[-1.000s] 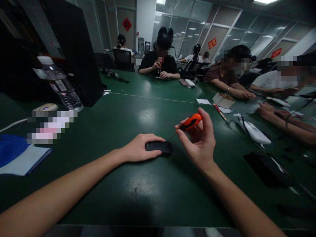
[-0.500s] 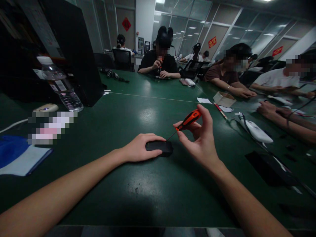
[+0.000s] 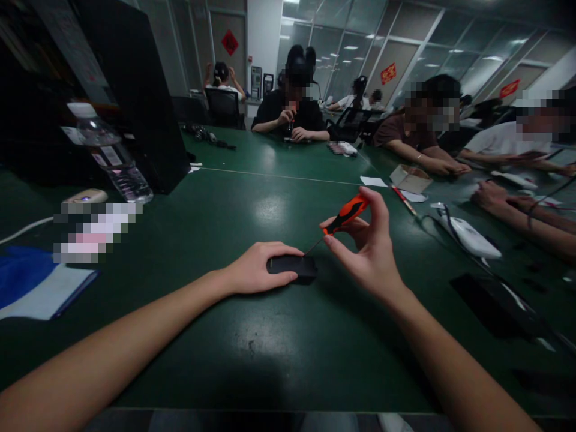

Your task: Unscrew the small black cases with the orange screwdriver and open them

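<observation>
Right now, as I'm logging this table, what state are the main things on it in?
Black case: lying on the green table, gripped by the left hand.
Screwdriver: tilted, held in the right hand, tip at the case.
Bottle: capped; fill level unclear.
Beige device: small bluish light showing.
White device: lying flat.
Cardboard box: looks open-topped.

A dark green tabletop (image 3: 193,210) spreads under and beyond the left hand (image 3: 256,268), crossed well ahead of it by a thin pale seam (image 3: 283,176). A tall black panel (image 3: 139,96) stands beyond that hand, to its left. Far ahead rises a white pillar (image 3: 264,36); beyond the right hand (image 3: 371,255), glass partitions (image 3: 330,30) mirror bright lights. 3 red signs (image 3: 230,42) hang along the far side, behind black office chairs (image 3: 224,109). The light is dim.
</observation>
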Motion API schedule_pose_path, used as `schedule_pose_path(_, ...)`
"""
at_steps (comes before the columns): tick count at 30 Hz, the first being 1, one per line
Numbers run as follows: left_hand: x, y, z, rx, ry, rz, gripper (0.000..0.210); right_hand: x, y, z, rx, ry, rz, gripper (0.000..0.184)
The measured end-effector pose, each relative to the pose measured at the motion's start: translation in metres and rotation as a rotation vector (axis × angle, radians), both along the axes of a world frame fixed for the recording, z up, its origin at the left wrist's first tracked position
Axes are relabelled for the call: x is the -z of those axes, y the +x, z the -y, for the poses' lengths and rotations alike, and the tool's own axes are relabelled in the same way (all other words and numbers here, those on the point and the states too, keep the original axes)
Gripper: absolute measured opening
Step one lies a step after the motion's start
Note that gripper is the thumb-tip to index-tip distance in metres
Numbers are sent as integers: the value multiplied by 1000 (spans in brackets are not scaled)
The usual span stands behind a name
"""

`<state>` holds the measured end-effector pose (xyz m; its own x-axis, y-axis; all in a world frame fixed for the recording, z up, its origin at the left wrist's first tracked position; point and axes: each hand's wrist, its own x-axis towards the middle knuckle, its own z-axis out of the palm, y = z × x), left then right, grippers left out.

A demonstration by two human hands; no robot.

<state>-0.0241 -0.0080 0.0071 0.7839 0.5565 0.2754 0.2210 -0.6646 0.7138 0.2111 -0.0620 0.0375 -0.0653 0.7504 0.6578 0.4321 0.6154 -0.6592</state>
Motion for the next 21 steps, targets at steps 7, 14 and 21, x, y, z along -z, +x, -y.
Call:
schedule_pose_path(7,-1,0,0,0,0,0,40,-1,1,-2,-88,-69,-96,77)
schedule_pose_path(14,0,0,0,12,3,18,41,-2,-4,2,-106,-24,-98,75)
schedule_pose_path(21,-3,0,2,-1,-5,2,40,-4,-4,3,-88,-5,-100,67)
